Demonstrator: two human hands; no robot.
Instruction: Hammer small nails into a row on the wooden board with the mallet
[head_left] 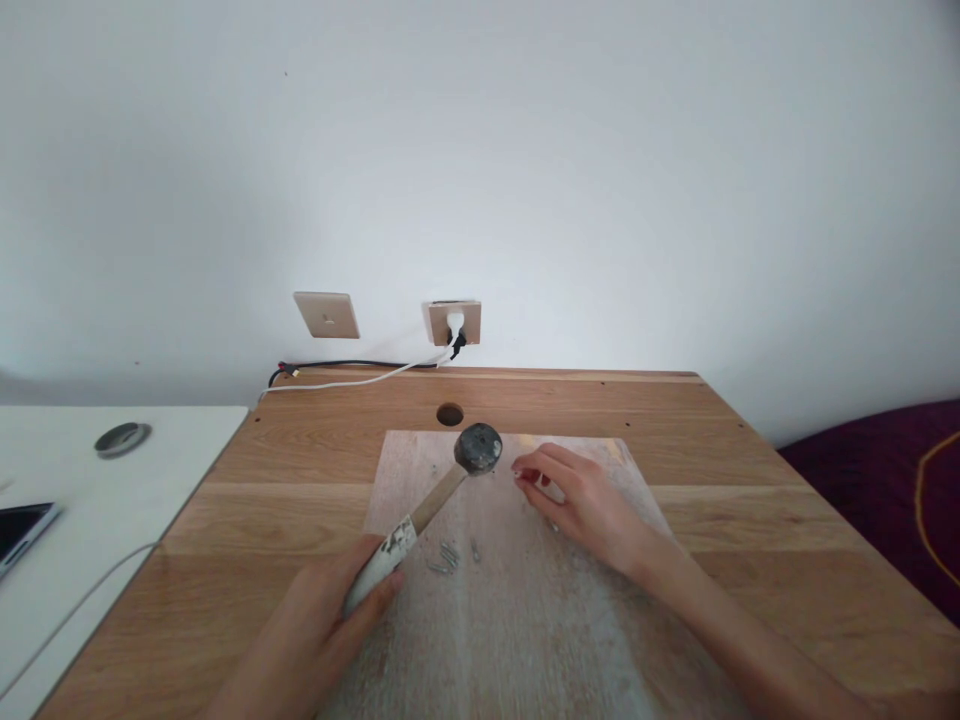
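My left hand [337, 610] is wrapped round the white-covered grip of a mallet [439, 495]. The mallet has a round black head and a light wooden handle, which slants up and to the right over a pale worn board [510, 620]. Just right of the head, my right hand [574, 490] is pinched at thumb and forefinger, above the board. Whatever sits between those fingertips is too small to make out. Several small metal nails or screws [448, 556] lie on the board right of my left hand, and a single metal piece [475, 550] lies beside them.
The board rests on a wooden desk [750, 520] with a round cable hole [450, 414]. Cables run along the back edge to a wall socket [454, 323]. At left, a white table [67, 600] holds a grey round dish [122, 439] and a dark-screened device [22, 530].
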